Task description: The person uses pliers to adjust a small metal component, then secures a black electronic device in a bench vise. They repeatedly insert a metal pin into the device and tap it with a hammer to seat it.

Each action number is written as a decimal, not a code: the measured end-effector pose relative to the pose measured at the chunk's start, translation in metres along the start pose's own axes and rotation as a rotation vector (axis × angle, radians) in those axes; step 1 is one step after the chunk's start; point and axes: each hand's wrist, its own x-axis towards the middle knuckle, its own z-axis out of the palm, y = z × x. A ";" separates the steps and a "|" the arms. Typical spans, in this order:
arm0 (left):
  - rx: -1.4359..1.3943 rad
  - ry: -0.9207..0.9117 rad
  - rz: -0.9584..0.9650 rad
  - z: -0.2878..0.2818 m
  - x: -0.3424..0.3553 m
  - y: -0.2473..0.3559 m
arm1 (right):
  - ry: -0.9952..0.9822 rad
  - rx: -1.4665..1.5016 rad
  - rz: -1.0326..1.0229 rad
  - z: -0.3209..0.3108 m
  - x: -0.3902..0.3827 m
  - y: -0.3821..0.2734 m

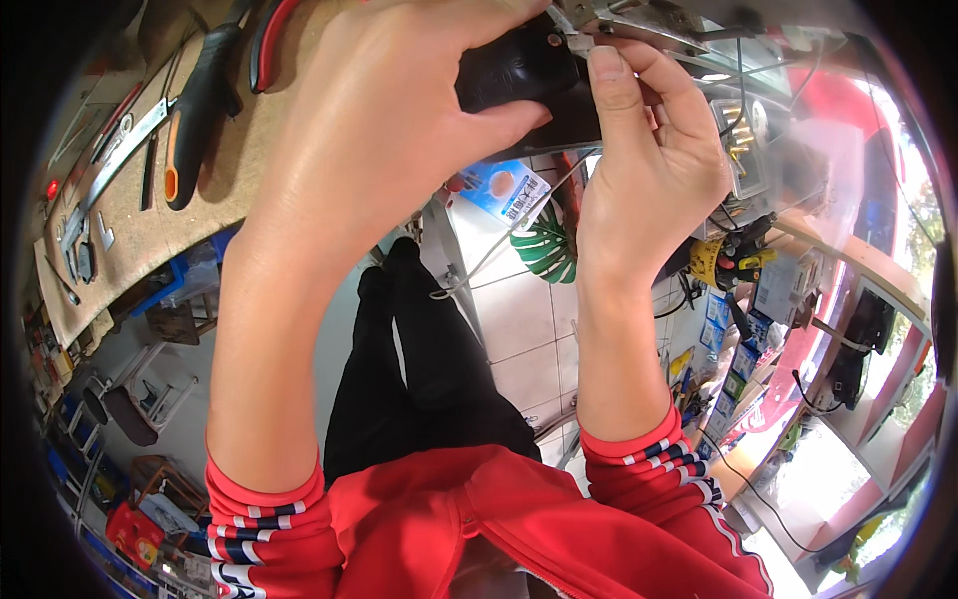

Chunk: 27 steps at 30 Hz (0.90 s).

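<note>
My left hand [399, 120] is at the top centre, its fingers and thumb closed round a glossy black piece [509, 70] with a small round fastener at its upper end. My right hand [644, 150] is beside it on the right, thumb and forefinger pinched at a small silvery piece [579, 42] near the black piece's upper right. The far ends of my left fingers are out of sight, and what lies under my right thumb is largely hidden. A darker black surface lies behind the piece, with a thin cable hanging below it.
A wooden bench [220, 205] at upper left holds orange-black handled tools, red-handled pliers and a long metal tool. A clear box of brass parts [738, 150] sits at right. Below are tiled floor [514, 324], my dark-clothed legs, a leaf-patterned item, stools and cluttered shelves.
</note>
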 end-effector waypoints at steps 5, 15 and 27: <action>-0.085 0.026 -0.024 -0.004 -0.006 0.010 | 0.076 0.092 0.101 0.007 -0.004 0.000; -0.051 0.042 -0.043 -0.010 -0.007 0.016 | -0.003 -0.035 0.022 0.010 0.001 0.006; -0.013 -0.049 -0.013 -0.008 0.002 0.005 | -0.019 -0.025 -0.041 0.007 0.001 0.008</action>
